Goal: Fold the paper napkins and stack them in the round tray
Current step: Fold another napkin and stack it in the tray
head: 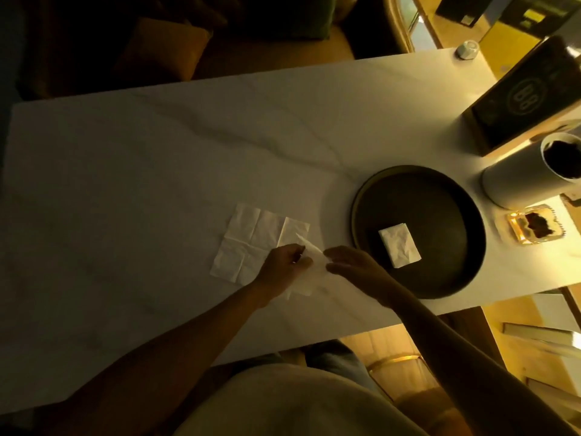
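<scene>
- An unfolded napkin (251, 243) is spread on the table (125, 171); its corner at 4 o'clock is lifted and pinched by the left hand (283, 265).
- The right hand (355, 269) is held open, blurred, beside that corner; contact cannot be told.
- One folded napkin (399, 245) is seen in the round tray (364, 196), at 3 o'clock from the hands.
- The napkin's near edge is hidden beneath the left hand.

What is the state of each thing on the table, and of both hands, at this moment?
unfolded napkin: lying flat and open on the table, creases visible.
second napkin: partly lifted, pinched by the left hand.
right hand: open, fingers at the second napkin's edge.
folded napkin: lying in the round tray.
white cup: upright, dark contents.
</scene>
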